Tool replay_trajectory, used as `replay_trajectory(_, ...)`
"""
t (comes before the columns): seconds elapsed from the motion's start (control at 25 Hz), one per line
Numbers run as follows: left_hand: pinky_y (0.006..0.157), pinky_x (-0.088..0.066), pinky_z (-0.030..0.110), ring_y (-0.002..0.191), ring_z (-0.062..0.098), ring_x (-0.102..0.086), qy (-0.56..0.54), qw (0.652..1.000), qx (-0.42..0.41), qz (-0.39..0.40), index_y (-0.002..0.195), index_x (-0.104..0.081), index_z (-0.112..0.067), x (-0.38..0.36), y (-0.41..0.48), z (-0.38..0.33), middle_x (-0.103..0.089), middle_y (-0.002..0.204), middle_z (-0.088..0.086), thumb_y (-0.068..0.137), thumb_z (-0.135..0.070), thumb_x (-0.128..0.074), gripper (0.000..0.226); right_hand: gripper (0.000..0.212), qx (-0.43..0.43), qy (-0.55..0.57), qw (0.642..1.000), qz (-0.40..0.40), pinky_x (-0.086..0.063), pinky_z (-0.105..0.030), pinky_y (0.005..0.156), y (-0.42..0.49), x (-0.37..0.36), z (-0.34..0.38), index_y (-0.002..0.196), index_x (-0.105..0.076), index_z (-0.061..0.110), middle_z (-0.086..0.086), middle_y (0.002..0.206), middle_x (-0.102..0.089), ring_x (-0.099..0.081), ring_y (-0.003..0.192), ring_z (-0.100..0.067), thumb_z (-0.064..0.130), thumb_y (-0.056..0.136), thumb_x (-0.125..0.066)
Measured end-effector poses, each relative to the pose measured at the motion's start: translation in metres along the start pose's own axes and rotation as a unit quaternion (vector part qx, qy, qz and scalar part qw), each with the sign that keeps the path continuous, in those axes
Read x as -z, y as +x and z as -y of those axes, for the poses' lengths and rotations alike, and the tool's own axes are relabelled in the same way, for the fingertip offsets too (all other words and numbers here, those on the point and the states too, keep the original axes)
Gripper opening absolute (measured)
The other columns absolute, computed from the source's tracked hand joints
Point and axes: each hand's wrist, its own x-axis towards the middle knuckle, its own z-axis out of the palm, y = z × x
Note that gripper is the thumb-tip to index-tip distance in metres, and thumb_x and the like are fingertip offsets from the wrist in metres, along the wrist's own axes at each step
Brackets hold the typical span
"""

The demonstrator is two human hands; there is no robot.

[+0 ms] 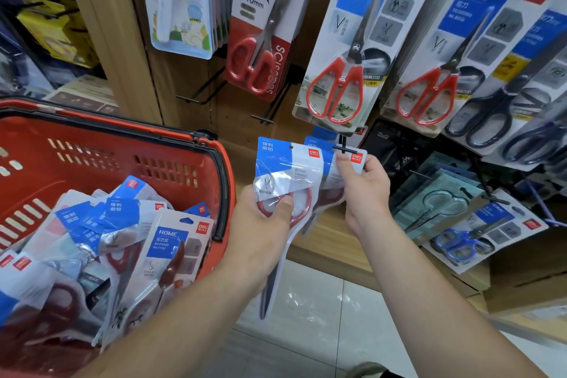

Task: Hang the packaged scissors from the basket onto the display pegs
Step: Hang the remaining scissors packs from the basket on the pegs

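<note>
Head view. One scissors package (pixel 287 169) is gripped at its red handles by the left hand (pixel 260 224), just left of the black display peg (pixel 345 149). A second package (pixel 330 182) is pinched by the right hand (pixel 365 190), its top at the peg's tip. More packages (pixel 129 233) are heaped in the red basket (pixel 122 138), well left of the peg.

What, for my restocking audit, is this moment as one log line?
left hand grips scissors pack | right hand pinches second pack at peg tip, not clearly hung | basket holds more packs

Wooden shelving (pixel 101 24), glossy tiled floor (pixel 310 310).
</note>
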Motion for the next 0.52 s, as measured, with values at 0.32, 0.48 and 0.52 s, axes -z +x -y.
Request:
replay_trajectory(0.32, 0.092, -0.061, 0.035, 0.101, 0.004, -0.073, 0.003, 1.0, 0.014, 0.007, 0.123, -0.063, -0.034, -0.006, 0.005, 0.004, -0.075, 0.11, -0.015, 0.1, -0.025, -0.072, 0.027, 0.015, -0.019, 0.024, 0.999, -0.009, -0.064, -0.042, 0.079, 0.014, -0.001, -0.001, 0.095, -0.077, 0.023, -0.005, 0.094, -0.079, -0.075, 0.089, -0.024, 0.012, 0.101, -0.068)
replay_trajectory(0.48, 0.094, -0.061, 0.036, 0.104, 0.007, -0.073, 0.013, 1.0, 0.015, 0.007, 0.124, -0.064, -0.034, -0.005, 0.004, 0.004, -0.075, 0.112, -0.015, 0.099, -0.025, -0.072, 0.028, 0.014, -0.029, 0.022, 0.999, -0.007, -0.061, -0.035, 0.071, 0.014, 0.006, 0.0, 0.094, -0.077, 0.022, -0.004, 0.091, -0.08, -0.077, 0.086, -0.022, 0.013, 0.101, -0.069)
replay_trajectory(0.52, 0.096, -0.061, 0.038, 0.105, 0.007, -0.073, 0.017, 1.0, 0.017, 0.009, 0.125, -0.064, -0.035, -0.004, 0.004, 0.004, -0.075, 0.113, -0.015, 0.099, -0.026, -0.072, 0.028, 0.013, -0.027, 0.012, 1.0, -0.002, -0.062, -0.038, 0.074, 0.015, 0.006, 0.001, 0.095, -0.077, 0.022, -0.004, 0.091, -0.08, -0.078, 0.088, -0.023, 0.014, 0.101, -0.069)
